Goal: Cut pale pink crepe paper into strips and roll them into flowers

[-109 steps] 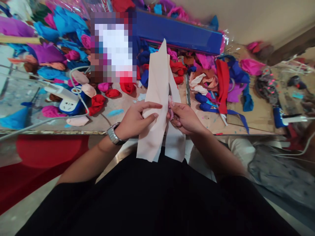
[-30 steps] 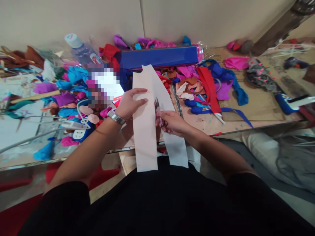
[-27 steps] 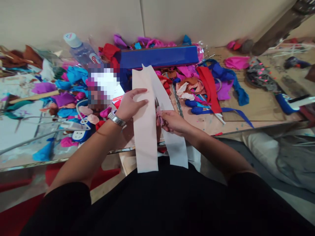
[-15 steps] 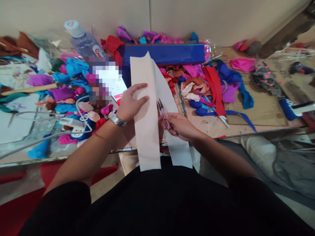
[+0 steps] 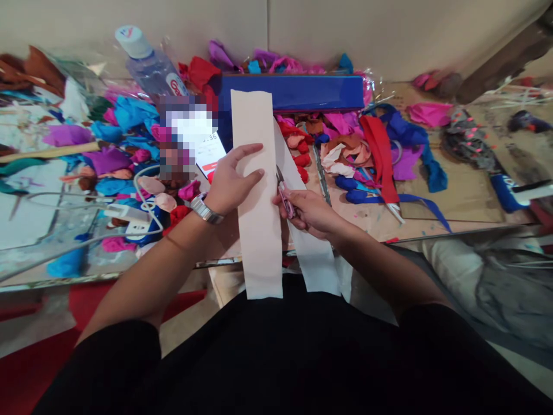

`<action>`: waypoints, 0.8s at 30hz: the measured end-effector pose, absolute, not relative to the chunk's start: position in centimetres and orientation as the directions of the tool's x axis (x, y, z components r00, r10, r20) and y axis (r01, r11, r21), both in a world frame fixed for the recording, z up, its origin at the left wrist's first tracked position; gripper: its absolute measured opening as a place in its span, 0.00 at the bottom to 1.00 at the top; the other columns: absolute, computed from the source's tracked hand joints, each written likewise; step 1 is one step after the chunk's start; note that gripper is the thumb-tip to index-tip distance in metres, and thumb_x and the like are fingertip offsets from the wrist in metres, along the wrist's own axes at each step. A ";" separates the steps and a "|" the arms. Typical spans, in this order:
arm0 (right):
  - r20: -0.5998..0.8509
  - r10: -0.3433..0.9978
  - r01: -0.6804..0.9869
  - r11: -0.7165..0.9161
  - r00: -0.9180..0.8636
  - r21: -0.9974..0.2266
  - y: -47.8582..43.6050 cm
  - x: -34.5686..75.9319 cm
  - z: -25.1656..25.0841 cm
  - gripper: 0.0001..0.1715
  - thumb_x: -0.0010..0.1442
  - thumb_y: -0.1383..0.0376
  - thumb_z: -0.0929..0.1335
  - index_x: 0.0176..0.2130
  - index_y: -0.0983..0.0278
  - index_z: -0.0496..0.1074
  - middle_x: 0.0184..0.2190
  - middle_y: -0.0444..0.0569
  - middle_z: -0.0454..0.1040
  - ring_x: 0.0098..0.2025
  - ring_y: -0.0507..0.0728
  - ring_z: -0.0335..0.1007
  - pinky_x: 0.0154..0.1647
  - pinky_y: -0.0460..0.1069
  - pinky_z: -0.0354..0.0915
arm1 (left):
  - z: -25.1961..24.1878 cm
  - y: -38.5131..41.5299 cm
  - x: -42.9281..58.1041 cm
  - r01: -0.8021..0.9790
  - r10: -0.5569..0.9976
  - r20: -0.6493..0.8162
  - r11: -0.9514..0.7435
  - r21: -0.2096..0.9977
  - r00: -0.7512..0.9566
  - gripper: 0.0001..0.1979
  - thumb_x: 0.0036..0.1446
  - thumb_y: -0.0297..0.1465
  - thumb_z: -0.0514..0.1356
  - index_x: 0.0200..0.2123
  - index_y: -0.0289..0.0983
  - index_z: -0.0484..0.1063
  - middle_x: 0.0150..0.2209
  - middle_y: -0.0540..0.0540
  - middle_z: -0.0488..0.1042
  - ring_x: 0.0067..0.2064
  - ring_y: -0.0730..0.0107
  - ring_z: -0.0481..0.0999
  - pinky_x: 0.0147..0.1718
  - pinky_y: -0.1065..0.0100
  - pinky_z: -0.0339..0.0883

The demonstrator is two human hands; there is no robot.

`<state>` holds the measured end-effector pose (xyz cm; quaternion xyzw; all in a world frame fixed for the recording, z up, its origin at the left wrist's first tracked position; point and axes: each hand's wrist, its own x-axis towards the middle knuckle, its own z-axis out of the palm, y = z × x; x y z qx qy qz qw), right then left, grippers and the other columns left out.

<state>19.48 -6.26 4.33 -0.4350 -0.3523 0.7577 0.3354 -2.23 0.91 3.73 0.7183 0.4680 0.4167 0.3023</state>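
A long pale pink strip of fabric [image 5: 257, 219] runs from the blue box down over the table edge to my lap. My left hand [image 5: 231, 180], wearing a metal watch, grips the strip's left edge, thumb under it and fingers stretched over its face. My right hand [image 5: 307, 208] is closed on small scissors [image 5: 283, 190] with pink handles. Their blades point up into the cut between the left strip and a narrower right strip [image 5: 311, 253].
A long blue box [image 5: 298, 92] lies at the back of the table. Several coloured fabric scraps [image 5: 129, 124] are heaped at left and centre. A water bottle [image 5: 149, 63] lies at back left. A white power strip [image 5: 129, 216], red and blue ribbons [image 5: 382, 155].
The cut has run up the length of the fabric, and the two strips have spread apart. Both hands moved up the strip. The camera tilted up, showing more wall and the bottle.
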 end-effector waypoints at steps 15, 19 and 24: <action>-0.398 0.788 -0.255 -0.553 -0.470 -0.793 -5.1 19.0 4.3 0.15 0.75 0.63 0.64 0.41 0.69 0.76 0.30 0.47 0.82 0.13 0.42 0.59 0.10 0.39 0.48 | 3.6 0.8 -2.3 0.403 0.918 0.334 -0.395 0.826 0.214 0.25 0.56 0.30 0.68 0.59 0.42 0.77 0.62 0.44 0.78 0.64 0.51 0.76 0.70 0.47 0.66; -0.424 0.765 -0.241 -0.583 -0.484 -0.776 -5.1 19.2 4.7 0.14 0.75 0.64 0.64 0.42 0.69 0.76 0.31 0.47 0.82 0.13 0.42 0.60 0.09 0.39 0.50 | 3.7 0.8 -2.4 0.401 0.913 0.347 -0.406 0.821 0.214 0.25 0.57 0.32 0.69 0.59 0.42 0.77 0.62 0.44 0.78 0.64 0.53 0.76 0.70 0.50 0.67; -0.401 0.782 -0.271 -0.565 -0.477 -0.780 -5.0 19.2 4.7 0.14 0.75 0.64 0.65 0.41 0.69 0.76 0.29 0.44 0.80 0.13 0.42 0.61 0.09 0.39 0.47 | 3.8 0.7 -2.3 0.400 0.909 0.361 -0.416 0.817 0.208 0.25 0.58 0.34 0.69 0.59 0.42 0.76 0.62 0.45 0.78 0.64 0.54 0.76 0.69 0.52 0.68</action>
